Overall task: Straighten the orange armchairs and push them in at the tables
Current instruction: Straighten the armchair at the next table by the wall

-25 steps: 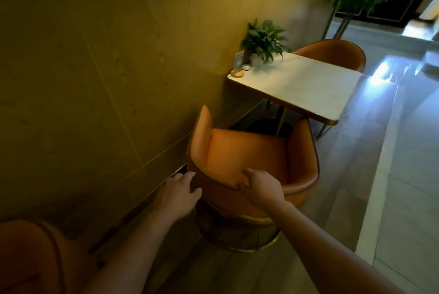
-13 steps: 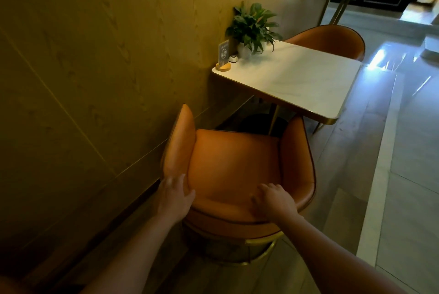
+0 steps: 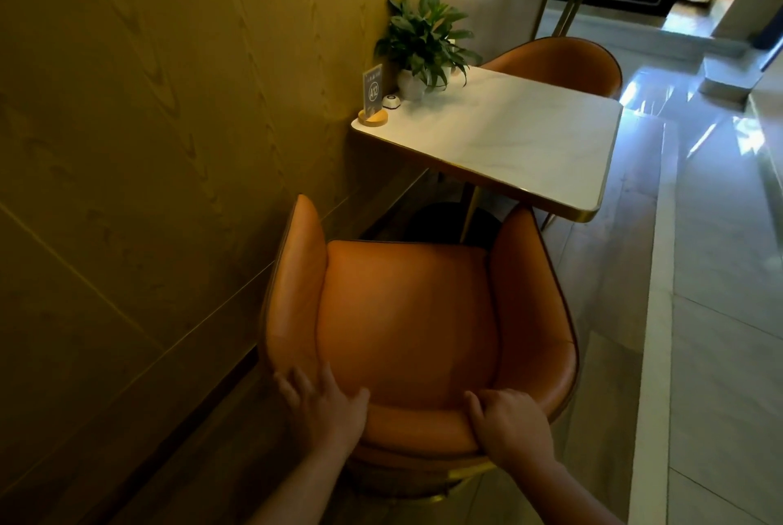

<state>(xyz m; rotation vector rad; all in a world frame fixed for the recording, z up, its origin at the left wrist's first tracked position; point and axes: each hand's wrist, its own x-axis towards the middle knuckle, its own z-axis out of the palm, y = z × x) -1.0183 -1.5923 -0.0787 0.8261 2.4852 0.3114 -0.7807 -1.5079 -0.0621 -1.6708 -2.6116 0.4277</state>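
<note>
An orange armchair with a gold base stands in front of me, its open front facing a white marble table. Both my hands are on the top of its backrest. My left hand lies over the rim at the left, fingers spread along the leather and thumb on the inside. My right hand grips the rim at the right with curled fingers. The chair's right arm tip sits just under the table's near corner. A second orange armchair is tucked in at the table's far side.
A wood-panelled wall runs close along the chair's left. On the table by the wall stand a potted plant, a sign marked A12 and a small white call button. Glossy tiled floor lies to the right.
The chair has moved toward the table, and its right arm tip now sits under the near corner. I have stepped forward behind it. Both hands stay on the backrest.
</note>
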